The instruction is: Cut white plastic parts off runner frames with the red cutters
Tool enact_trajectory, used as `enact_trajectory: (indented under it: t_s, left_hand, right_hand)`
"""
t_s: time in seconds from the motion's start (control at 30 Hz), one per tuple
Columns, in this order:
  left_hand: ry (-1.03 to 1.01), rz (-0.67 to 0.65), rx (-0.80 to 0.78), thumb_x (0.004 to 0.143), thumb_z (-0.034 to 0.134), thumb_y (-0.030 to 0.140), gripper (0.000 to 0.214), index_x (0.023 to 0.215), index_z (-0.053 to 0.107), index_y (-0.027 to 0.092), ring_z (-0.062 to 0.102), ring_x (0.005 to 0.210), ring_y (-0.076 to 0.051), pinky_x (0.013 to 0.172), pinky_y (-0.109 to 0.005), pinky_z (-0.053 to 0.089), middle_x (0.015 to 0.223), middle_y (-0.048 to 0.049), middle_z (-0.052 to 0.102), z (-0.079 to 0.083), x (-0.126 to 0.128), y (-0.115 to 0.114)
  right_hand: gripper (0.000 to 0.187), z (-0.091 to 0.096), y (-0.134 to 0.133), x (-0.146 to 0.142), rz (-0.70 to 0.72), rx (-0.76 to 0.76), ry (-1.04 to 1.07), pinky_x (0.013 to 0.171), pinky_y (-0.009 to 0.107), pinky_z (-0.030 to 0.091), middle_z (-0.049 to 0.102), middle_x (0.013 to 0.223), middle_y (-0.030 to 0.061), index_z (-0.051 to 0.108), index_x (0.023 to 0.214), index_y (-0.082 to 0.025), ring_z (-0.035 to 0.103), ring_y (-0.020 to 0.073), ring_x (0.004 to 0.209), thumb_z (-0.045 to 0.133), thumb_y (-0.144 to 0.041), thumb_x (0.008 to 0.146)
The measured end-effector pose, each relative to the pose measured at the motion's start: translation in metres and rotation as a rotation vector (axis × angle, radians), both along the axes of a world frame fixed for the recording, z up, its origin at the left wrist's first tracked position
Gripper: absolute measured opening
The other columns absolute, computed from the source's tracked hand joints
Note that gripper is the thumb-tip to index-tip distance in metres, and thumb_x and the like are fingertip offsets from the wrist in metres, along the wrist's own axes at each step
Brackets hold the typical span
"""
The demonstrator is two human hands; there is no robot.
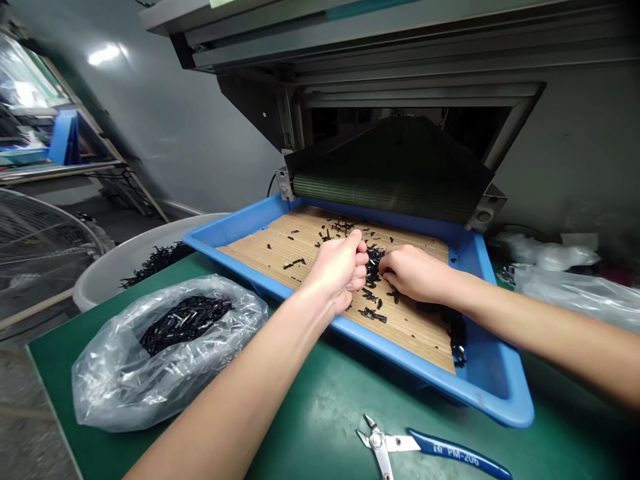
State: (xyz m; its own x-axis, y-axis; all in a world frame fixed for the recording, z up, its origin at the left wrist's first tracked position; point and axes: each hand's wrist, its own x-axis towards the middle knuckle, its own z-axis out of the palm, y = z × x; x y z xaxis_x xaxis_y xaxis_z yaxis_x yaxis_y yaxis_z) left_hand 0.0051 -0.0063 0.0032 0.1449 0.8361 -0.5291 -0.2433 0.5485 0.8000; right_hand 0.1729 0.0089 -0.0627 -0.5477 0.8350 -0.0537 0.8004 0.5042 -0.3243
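Small black plastic parts (pixel 374 267) lie scattered and heaped on a brown corrugated cardboard sheet (pixel 265 248) inside a blue tray (pixel 395 353). Over the middle of the sheet, my left hand (pixel 340 270) is closed with its fingers curled in; whatever it may hold is hidden. My right hand (pixel 415 272) is closed at the right side of the heap, fingertips down by the black parts. What those fingers pinch, if anything, cannot be made out. More black parts fill the tray's right side, partly under my right forearm.
On the green table (pixel 305 413) stand an open clear plastic bag (pixel 115 380) of black parts and blue-handled cutters (pixel 400 443). A machine with a dark conveyor belt (pixel 385 167) ends above the tray's back. At left are a white tub (pixel 95 280) and a fan (pixel 40 247).
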Motion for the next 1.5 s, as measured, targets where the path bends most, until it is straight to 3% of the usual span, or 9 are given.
enact_trajectory:
  t_s: [0.13, 0.23, 0.33, 0.4, 0.53, 0.67, 0.8, 0.97, 1.5]
  left_hand:
    - [-0.013, 0.017, -0.018, 0.100, 0.048, 0.033, 0.031, 0.073, 0.045, 0.017, 0.024, 0.037, -0.001, 0.034, -0.015, 0.011, 0.057, 0.0065, 0.035, -0.001, -0.002, 0.001]
    - [-0.032, 0.033, -0.056, 0.100, 0.043, 0.029, 0.028, 0.074, 0.044, 0.017, 0.025, 0.037, -0.001, 0.034, -0.015, 0.011, 0.058, 0.0057, 0.036, -0.004, -0.002, 0.003]
    - [-0.085, -0.027, -0.101, 0.099, 0.041, 0.027, 0.022, 0.079, 0.045, 0.018, 0.029, 0.036, -0.003, 0.034, -0.015, 0.012, 0.061, 0.0048, 0.040, -0.004, -0.001, 0.002]
    - [-0.115, -0.092, -0.097, 0.099, 0.041, 0.029, 0.020, 0.082, 0.045, 0.019, 0.031, 0.036, -0.004, 0.035, -0.015, 0.013, 0.061, 0.0051, 0.040, -0.003, 0.001, 0.000]
    - [-0.091, -0.159, -0.025, 0.100, 0.044, 0.032, 0.024, 0.080, 0.048, 0.018, 0.028, 0.036, -0.002, 0.036, -0.014, 0.011, 0.060, 0.0062, 0.036, -0.002, 0.003, -0.004]
    - [-0.028, -0.117, 0.035, 0.100, 0.046, 0.036, 0.032, 0.074, 0.047, 0.018, 0.023, 0.036, -0.002, 0.035, -0.016, 0.011, 0.058, 0.0058, 0.037, -0.003, 0.000, -0.002]
    - [-0.005, 0.008, 0.037, 0.101, 0.045, 0.040, 0.036, 0.072, 0.041, 0.020, 0.019, 0.036, -0.002, 0.035, -0.017, 0.010, 0.055, 0.0075, 0.032, -0.004, -0.002, 0.001]
    - [-0.019, 0.034, 0.044, 0.100, 0.046, 0.042, 0.036, 0.072, 0.040, 0.020, 0.019, 0.036, -0.003, 0.035, -0.017, 0.010, 0.055, 0.0079, 0.032, -0.005, -0.003, 0.001]
    - [-0.039, 0.026, 0.052, 0.096, 0.054, 0.044, 0.036, 0.072, 0.041, 0.020, 0.021, 0.036, -0.003, 0.034, -0.016, 0.011, 0.054, 0.0077, 0.034, -0.004, -0.003, 0.000]
  right_hand:
    - [0.015, 0.009, -0.003, -0.003, -0.057, 0.105, 0.057, 0.069, 0.029, 0.042, 0.063, 0.086, 0.0085, 0.063, 0.088, -0.015, 0.057, 0.0188, 0.076, 0.049, -0.013, 0.094]
    - [0.015, 0.028, -0.013, -0.010, -0.108, 0.332, 0.366, 0.076, 0.029, 0.045, 0.062, 0.093, 0.0072, 0.061, 0.102, -0.014, 0.057, 0.0173, 0.082, 0.047, -0.018, 0.100]
    - [0.015, 0.041, -0.022, -0.015, 0.048, 0.444, 0.694, 0.077, 0.029, 0.047, 0.062, 0.098, 0.0061, 0.065, 0.107, -0.017, 0.058, 0.0158, 0.086, 0.053, -0.017, 0.098]
    - [0.012, 0.042, -0.024, -0.017, 0.111, 0.385, 0.749, 0.074, 0.029, 0.047, 0.060, 0.097, 0.0050, 0.070, 0.101, -0.019, 0.057, 0.0155, 0.085, 0.059, -0.018, 0.096]
    - [0.005, 0.039, -0.019, -0.015, -0.036, 0.186, 0.852, 0.059, 0.028, 0.040, 0.053, 0.087, 0.0017, 0.074, 0.084, -0.022, 0.049, 0.0134, 0.072, 0.075, -0.027, 0.085]
    - [0.013, 0.037, -0.013, -0.009, -0.101, 0.104, 0.919, 0.063, 0.027, 0.043, 0.060, 0.095, 0.0031, 0.072, 0.093, -0.020, 0.054, 0.0145, 0.076, 0.067, -0.032, 0.091]
    - [0.013, 0.028, -0.006, 0.000, -0.262, 0.095, 0.562, 0.064, 0.027, 0.042, 0.066, 0.080, 0.0003, 0.071, 0.090, -0.019, 0.057, 0.0143, 0.068, 0.060, -0.027, 0.091]
    - [0.012, 0.013, 0.002, 0.006, -0.145, -0.101, 0.079, 0.068, 0.025, 0.042, 0.070, 0.079, 0.0002, 0.073, 0.089, -0.022, 0.062, 0.0151, 0.071, 0.062, -0.024, 0.086]
    - [0.018, 0.010, 0.007, -0.009, -0.057, -0.031, -0.113, 0.073, 0.027, 0.040, 0.070, 0.093, 0.0072, 0.071, 0.086, -0.020, 0.063, 0.0204, 0.087, 0.055, -0.027, 0.091]
